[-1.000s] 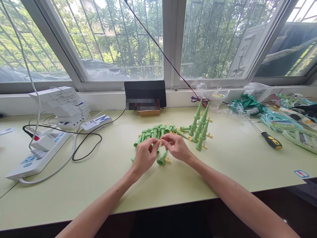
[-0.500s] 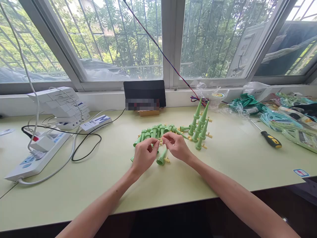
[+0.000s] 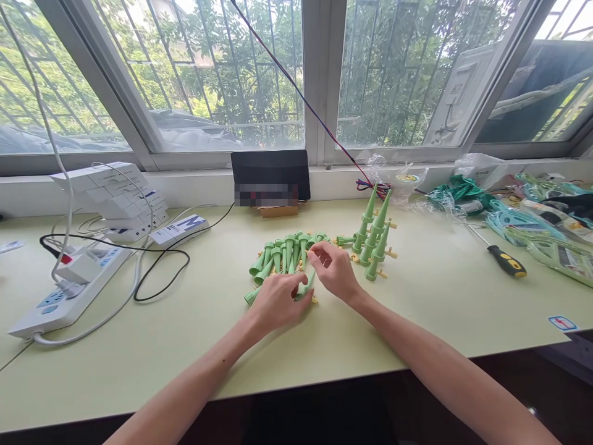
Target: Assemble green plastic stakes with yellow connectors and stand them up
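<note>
My right hand [image 3: 334, 269] pinches a small yellow piece [image 3: 309, 252] between thumb and fingertips, above the table. Lower and to the left, my left hand [image 3: 283, 300] has its thumb and fingers apart around a green cone [image 3: 307, 285] that lies near the table's middle; whether the fingers touch it is unclear. A yellow valve [image 3: 315, 300] shows beside its base. Behind my hands lies a pile of green cones [image 3: 288, 248] with yellow bits among them. To the right, several green cones [image 3: 379, 232] with yellow valves stand upright, some stacked.
On the left are a white power strip [image 3: 65, 309], looping cables and stacked white boxes [image 3: 115, 198]. A dark tablet [image 3: 271, 170] leans by the window. At right lie a screwdriver [image 3: 507, 260] and plastic-bagged green items [image 3: 551, 244].
My left hand has come away from my right fingertips and moved down and right to the lying cone, its fingers opening. My right hand has shifted slightly right with the yellow piece.
</note>
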Tool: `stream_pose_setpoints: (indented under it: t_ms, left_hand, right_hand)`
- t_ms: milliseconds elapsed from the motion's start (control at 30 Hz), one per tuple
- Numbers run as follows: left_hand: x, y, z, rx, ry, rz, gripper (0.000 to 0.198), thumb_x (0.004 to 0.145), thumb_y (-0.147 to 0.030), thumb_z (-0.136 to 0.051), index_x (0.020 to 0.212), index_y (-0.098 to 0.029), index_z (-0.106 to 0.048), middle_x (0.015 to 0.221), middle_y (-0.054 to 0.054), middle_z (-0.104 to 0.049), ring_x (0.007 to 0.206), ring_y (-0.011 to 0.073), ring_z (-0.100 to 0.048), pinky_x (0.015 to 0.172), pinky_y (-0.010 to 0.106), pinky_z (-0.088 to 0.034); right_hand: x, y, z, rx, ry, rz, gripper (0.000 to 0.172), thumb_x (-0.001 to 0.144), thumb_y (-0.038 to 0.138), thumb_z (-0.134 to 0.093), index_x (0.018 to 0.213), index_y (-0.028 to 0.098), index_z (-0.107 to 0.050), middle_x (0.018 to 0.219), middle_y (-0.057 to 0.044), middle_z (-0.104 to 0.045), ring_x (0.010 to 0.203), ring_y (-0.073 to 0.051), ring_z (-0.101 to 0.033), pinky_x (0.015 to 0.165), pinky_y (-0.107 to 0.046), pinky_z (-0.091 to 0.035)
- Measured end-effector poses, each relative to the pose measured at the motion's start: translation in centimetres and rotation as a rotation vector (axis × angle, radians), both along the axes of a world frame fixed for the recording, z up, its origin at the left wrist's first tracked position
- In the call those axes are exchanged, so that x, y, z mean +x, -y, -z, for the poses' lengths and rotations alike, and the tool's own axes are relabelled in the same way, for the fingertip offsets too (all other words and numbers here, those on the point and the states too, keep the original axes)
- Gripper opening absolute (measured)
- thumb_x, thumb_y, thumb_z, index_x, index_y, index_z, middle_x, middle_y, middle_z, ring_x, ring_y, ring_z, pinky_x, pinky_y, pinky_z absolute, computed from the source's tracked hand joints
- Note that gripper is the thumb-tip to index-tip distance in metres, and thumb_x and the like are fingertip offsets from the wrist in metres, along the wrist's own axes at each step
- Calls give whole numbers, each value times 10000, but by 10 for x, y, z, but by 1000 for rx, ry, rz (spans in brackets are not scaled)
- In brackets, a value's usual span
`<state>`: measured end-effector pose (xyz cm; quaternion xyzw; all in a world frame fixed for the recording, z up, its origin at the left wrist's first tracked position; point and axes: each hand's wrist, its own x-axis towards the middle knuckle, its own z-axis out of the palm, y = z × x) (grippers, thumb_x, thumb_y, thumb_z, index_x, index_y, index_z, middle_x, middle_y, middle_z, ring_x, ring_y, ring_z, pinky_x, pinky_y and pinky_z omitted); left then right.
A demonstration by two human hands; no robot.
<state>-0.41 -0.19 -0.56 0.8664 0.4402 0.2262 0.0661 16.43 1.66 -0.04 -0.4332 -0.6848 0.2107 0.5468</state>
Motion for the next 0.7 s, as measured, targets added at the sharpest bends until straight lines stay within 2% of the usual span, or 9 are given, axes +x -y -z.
stream_pose_setpoints:
  t_ms: [133,433,700]
  left_hand:
    - [0,1,1,-7,-74,25,178,862,-352,-517,771,-213,-579,551,-35,-541,511,129,-458,603,271,-346]
    - [0,1,0,-31,-132,29,172,862,-373,-517,901,-228,-600,555,-36,-525,527,161,-497,574,274,-327]
    - [2,3,-2,-72,-66,30,153,876,-337,-493,897,-220,-590,561,-30,-517,513,156,-468,575,271,-325]
  right_hand:
    - [-1,0,0,-10,5,-3,192,909,342,-516,834,185,-599,690,-9,-606,549,-118,-507,522,-244,-419]
    - [0,0,2,-9,27,-21,180,912,331,-516,848,186,-602,700,-9,-607,567,-121,-514,538,-244,-421]
    - [0,1,2,-11,34,-22,187,915,337,-515,851,186,-604,694,-6,-605,556,-119,-508,535,-244,-419]
